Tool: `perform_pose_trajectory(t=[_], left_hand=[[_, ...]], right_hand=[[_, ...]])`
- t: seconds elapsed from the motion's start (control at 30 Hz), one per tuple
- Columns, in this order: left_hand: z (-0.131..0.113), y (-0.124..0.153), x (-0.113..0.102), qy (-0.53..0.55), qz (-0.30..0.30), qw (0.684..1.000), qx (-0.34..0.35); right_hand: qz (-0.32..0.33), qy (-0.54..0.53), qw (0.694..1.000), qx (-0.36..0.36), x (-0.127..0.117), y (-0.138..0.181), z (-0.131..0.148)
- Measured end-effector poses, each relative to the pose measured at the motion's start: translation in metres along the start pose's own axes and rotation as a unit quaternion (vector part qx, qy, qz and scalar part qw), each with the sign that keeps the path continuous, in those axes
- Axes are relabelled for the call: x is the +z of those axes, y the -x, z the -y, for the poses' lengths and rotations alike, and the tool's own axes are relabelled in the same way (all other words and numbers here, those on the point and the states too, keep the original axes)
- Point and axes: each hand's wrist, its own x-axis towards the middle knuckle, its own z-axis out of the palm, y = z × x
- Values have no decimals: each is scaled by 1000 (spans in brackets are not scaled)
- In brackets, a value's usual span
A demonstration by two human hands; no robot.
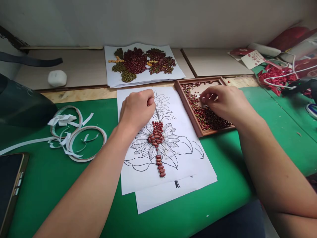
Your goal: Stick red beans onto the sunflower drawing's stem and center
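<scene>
My left hand (pixel 137 107) is closed over the upper left of a printed flower drawing (pixel 146 180); its fingertips are turned away, so whatever they pinch is hidden. Red beans (pixel 156 134) cover the middle of the lower flower, and a row of larger speckled beans (pixel 160 166) runs down its stem. To the right, my right hand (pixel 221 100) reaches into a brown wooden tray (pixel 189 114) of small red and green beans (pixel 210 119). Its thumb and forefinger are pinched together among them, and any bean between them is too small to make out.
Behind lies a sheet with finished bean flowers (pixel 137 64). Left are double-sided tape rolls (pixel 86 143) with paper scraps, a white earphone case (pixel 57 78), a phone (pixel 11 188) and a dark cylinder (pixel 22 102). Red shredded paper (pixel 276 77) and cables lie right, on a green mat (pixel 262 109).
</scene>
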Motion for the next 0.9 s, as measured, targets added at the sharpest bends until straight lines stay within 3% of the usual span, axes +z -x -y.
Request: perform_pose_trajectory(t=[0.3, 0.4, 0.47, 0.57, 0.7, 0.9], left_hand=[[1, 0, 0, 3, 1, 1000, -4], [1, -1, 1, 1, -1, 1000, -8], [1, 0, 1, -3, 1, 1000, -9], [0, 0, 1, -4, 1, 1000, -4], [-1, 0, 0, -5, 5, 1000, -1], [-1, 0, 0, -8, 10, 1000, -6]], right_hand=[[-14, -16, 1000, -10, 2, 0, -2], [-50, -44, 997, -24, -1, 5, 10], [-91, -65, 992, -64, -1, 15, 26], [-132, -110, 968, -181, 4, 42, 60], [-63, -196, 906, -370, 18, 79, 100], [-12, -250, 893, -375, 33, 84, 108]])
